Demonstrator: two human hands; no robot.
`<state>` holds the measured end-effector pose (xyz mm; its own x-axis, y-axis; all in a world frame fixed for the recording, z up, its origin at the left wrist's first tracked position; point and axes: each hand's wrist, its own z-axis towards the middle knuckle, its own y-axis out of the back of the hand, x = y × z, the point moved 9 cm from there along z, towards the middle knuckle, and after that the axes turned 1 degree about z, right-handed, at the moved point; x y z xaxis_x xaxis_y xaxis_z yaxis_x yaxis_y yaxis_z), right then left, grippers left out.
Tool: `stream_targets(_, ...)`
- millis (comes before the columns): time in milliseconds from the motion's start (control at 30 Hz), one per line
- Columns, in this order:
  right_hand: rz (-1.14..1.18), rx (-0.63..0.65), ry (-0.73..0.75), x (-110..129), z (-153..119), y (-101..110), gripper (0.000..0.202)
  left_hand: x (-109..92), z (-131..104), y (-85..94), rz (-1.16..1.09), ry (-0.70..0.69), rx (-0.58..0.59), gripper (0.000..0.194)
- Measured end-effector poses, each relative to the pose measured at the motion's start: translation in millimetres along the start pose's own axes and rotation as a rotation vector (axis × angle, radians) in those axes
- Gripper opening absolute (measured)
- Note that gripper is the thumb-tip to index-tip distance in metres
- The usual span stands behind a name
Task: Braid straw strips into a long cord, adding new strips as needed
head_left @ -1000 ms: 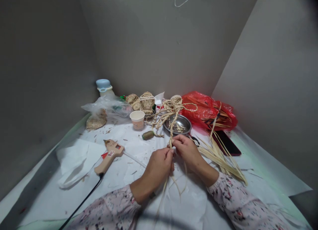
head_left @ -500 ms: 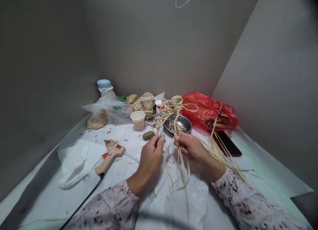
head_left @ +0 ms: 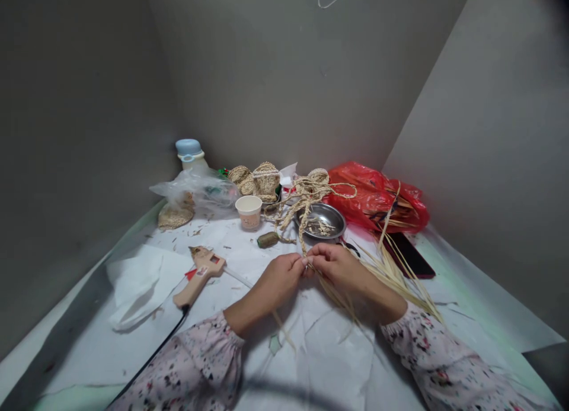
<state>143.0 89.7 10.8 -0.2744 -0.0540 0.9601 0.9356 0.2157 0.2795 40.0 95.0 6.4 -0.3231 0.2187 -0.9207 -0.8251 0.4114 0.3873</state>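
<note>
Pinching a braided straw cord point(head_left: 303, 228) between thumbs and fingertips, the left hand point(head_left: 282, 278) and right hand point(head_left: 335, 267) meet on the near side of the metal bowl point(head_left: 336, 214). Both grip the lower end of the braid, thumbs right next to each other, though I can't really tell what the fingers underneath are doing. From there the braid runs up past the bowl's left side and ends up in a loopy tangle behind it. Some loose strands point(head_left: 334, 294) trail out by the right hand, nearer the wearer than the bowl.

Just left of the bowl there's a little green spool point(head_left: 268, 240) lying on its side, and a paper cup point(head_left: 249, 214) standing upright a bit behind that. Inside the bowl you get straw trimmings point(head_left: 322, 228). Right of the bowl and nearer is a spread of pale straw point(head_left: 393, 273), partly over a dark phone-looking slab point(head_left: 415, 262). A red plastic bag point(head_left: 358, 192) with more straw in it sits behind and right of the bowl, some woven pieces point(head_left: 267, 185) behind and left. Well left of the bowl and nearer, a tan glue gun point(head_left: 199, 279) lies on the white-covered worktop point(head_left: 329, 366), and further back on that side there's a clear plastic bag point(head_left: 202, 186) plus a blue-capped bottle point(head_left: 189, 148)
</note>
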Motion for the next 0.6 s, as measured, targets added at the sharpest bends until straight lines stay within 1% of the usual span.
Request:
stream_targets(67, -0.103, -0.02, 0.068, 6.8, 0.6, 3.8, 0.014, 4.1, -0.1, -0.9, -0.052, 0.075, 0.003, 0.032)
stream_targets(133, -0.19, -0.034, 0.097, 13.0, 0.1, 7.2, 0.012, 7.3, -0.8, -0.6, -0.083, 0.13, -0.021, 0.03)
stream_targets(200, -0.223, -0.033, 0.045, 14.3, -0.9, 9.8, 0.013, 8.5, -0.9, 1.3, -0.085, 0.138, -0.065, 0.028)
stream_targets(333, -0.205, -0.067, -0.158, 9.2, -6.9, 13.1, 0.018, 13.9, -1.7, 7.6, -0.08, 0.142, -0.175, 0.029)
stream_targets(400, -0.211, -0.09, -0.181, 10.8, -10.6, 9.7, 0.02, 20.4, -3.5, 7.7, -0.145, 0.191, -0.201, 0.029)
stream_targets(467, -0.279, -0.131, -0.123, 17.6, -14.4, 4.0, 0.02, 27.3, -6.0, 4.3, -0.271, 0.26, -0.199, 0.028)
stream_targets(600, -0.561, -0.218, 0.106, 37.6, -25.6, -14.8, 0.022, 34.3, -9.1, -5.4, -0.559, 0.359, -0.164, 0.026)
